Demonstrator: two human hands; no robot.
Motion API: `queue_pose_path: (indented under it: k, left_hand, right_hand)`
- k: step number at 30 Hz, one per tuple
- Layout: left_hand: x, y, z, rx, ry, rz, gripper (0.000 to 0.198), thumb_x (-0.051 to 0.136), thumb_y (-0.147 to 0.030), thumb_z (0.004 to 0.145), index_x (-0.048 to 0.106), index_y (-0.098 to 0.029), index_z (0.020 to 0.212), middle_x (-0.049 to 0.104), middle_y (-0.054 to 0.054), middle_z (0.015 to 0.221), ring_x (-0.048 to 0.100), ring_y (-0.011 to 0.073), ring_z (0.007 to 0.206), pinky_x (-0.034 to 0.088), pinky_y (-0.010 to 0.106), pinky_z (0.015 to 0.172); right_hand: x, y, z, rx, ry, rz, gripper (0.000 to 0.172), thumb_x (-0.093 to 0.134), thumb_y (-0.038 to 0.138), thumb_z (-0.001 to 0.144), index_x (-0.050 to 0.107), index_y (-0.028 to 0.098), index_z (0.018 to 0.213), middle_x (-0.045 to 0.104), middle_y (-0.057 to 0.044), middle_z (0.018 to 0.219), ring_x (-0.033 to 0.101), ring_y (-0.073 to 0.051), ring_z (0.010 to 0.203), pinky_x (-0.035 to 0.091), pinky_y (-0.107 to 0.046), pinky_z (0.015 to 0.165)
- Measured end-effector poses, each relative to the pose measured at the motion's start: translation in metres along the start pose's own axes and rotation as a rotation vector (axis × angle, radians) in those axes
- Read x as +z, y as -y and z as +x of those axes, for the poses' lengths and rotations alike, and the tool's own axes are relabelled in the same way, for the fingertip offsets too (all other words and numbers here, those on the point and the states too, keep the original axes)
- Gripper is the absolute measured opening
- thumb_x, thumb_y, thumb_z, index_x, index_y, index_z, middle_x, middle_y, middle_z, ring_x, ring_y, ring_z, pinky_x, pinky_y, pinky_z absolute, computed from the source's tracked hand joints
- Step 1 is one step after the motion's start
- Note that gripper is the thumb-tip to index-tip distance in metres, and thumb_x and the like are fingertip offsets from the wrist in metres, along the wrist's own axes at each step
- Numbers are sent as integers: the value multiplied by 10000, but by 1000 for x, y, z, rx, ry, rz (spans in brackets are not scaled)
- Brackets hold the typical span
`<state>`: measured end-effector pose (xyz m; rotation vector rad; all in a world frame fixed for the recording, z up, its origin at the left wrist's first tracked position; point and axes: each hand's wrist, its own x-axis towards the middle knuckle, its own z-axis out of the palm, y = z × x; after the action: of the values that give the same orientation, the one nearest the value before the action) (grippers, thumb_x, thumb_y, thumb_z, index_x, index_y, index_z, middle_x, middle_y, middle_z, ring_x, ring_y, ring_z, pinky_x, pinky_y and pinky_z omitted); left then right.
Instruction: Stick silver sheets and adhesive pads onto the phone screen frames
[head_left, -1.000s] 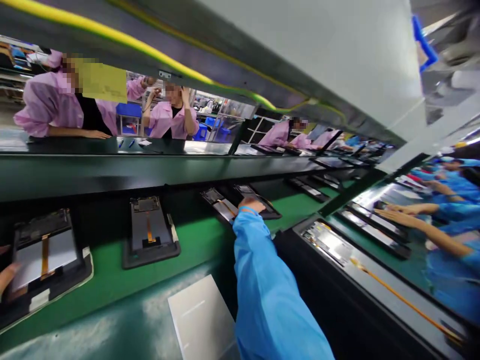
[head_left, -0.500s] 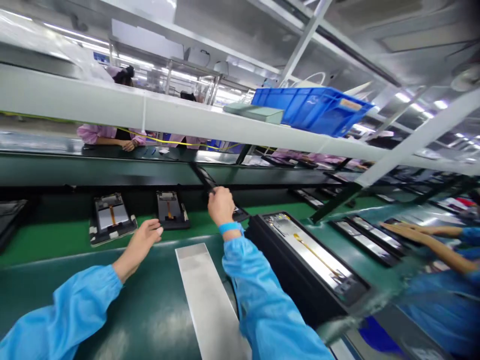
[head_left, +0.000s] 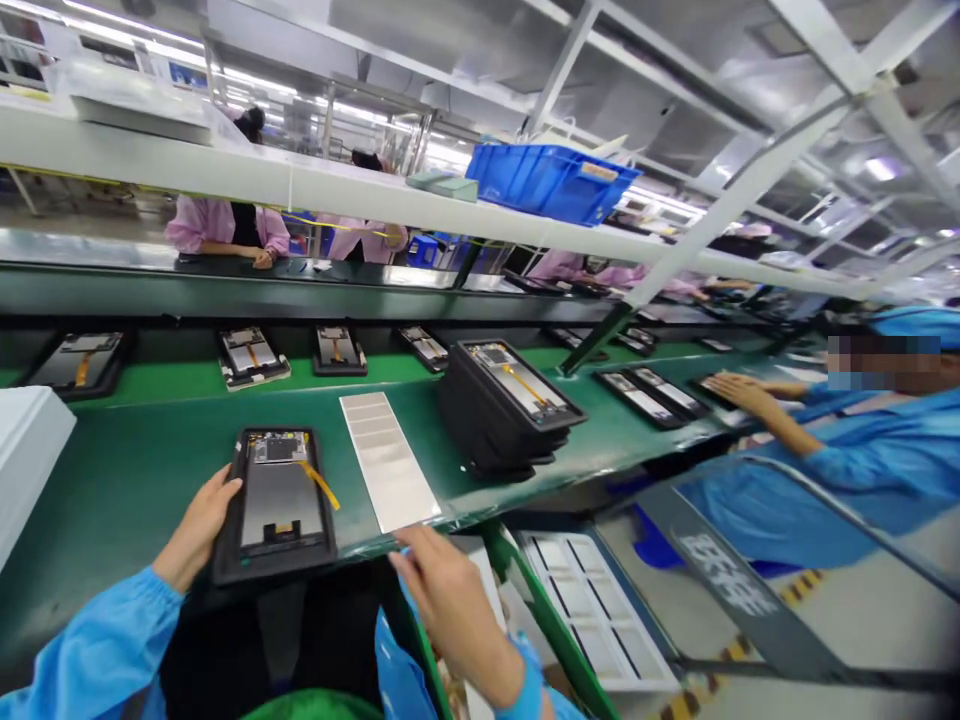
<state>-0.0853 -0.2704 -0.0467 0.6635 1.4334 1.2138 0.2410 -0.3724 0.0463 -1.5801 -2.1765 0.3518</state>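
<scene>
My left hand [head_left: 196,530] grips the left side of an opened tablet [head_left: 279,505] in a black holder, at the near edge of the green bench. The tablet's inside faces up, and an orange flex cable sticks out past its right side. Right of it lies a pale sheet of stickers or film pieces [head_left: 386,455]. Just below that sheet's near end is my right hand [head_left: 454,600], fingers curved, a gap showing between thumb and forefinger. Beyond the sheet stands a stack of black holders [head_left: 487,420], with another opened tablet [head_left: 517,380] on top.
Several opened tablets lie along the green belt [head_left: 172,382]. A white box [head_left: 30,450] stands at the left. Below the bench edge are a green bin [head_left: 536,610] and a white tray [head_left: 600,605]. A co-worker [head_left: 832,470] handles devices at the right. A shelf bearing a blue crate [head_left: 551,182] crosses above.
My right hand has come back from the belt to near the pale sheet. My left hand, empty before, now holds an opened tablet at the bench edge. The view has shifted.
</scene>
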Motion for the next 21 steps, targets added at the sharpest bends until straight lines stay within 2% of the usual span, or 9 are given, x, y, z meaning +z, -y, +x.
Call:
queue_pose_path:
  k: [2,4,6,8,11,13,17,19,21]
  left_hand:
    - [-16,10,10,106,-5,196,510,617,-349,788,602,-160,1261,693,126,1170,645,286,1103,487,438,992]
    - [-21,13,14,297,-86,491,540,568,-369,819,583,-107,1292,615,185,1297,530,351,1260,411,537,1062]
    - [-17,12,9,512,-217,817,556,552,-379,843,575,-65,1301,482,250,1429,378,428,1366,335,649,1072]
    - [-3,10,-3,733,-235,1019,516,538,-364,877,573,-85,1309,417,252,1481,316,438,1395,320,682,1062]
    - [40,13,-29,1016,29,1080,392,485,-273,932,581,-146,1290,508,182,1430,381,332,1384,353,577,1106]
    - [78,20,-47,1113,229,1108,366,450,-215,950,580,-164,1289,538,151,1421,390,289,1396,340,529,1137]
    - [143,39,-67,1132,515,1249,433,448,-194,959,519,-212,1386,473,107,1514,341,294,1446,256,579,1175]
    - [160,49,-69,1105,606,1303,463,491,-247,959,487,-235,1422,453,104,1533,342,305,1449,230,611,1177]
    - [167,56,-68,1072,651,1345,473,526,-305,955,493,-237,1421,458,116,1529,357,318,1441,219,631,1173]
  right_hand:
    - [-3,-48,-11,120,-33,-37,172,480,242,985,632,217,1060,690,-73,982,677,-230,880,525,-345,784]
    - [1,-88,-6,166,-93,-9,187,471,259,980,647,214,1023,691,-74,959,679,-232,883,525,-346,792]
    - [12,-117,9,172,-145,57,192,475,245,966,656,206,1015,685,-74,952,673,-226,897,529,-345,807]
    - [26,-135,26,175,-142,103,184,499,197,935,662,191,1018,671,-72,958,663,-211,885,531,-343,823]
    - [48,-148,42,207,-49,88,193,543,110,871,672,179,998,637,-57,958,643,-176,817,526,-325,824]
    - [58,-152,45,238,-15,56,211,559,76,845,670,180,991,611,-51,967,629,-162,789,520,-313,819]
    - [62,-157,45,267,-17,28,215,573,66,837,654,186,996,583,-51,979,618,-167,788,516,-319,824]
    - [60,-158,45,255,-6,37,191,567,55,833,651,185,945,575,-45,960,613,-167,791,516,-316,820]
    - [58,-158,45,243,-2,50,169,553,41,828,644,177,872,566,-42,926,607,-171,795,518,-318,812]
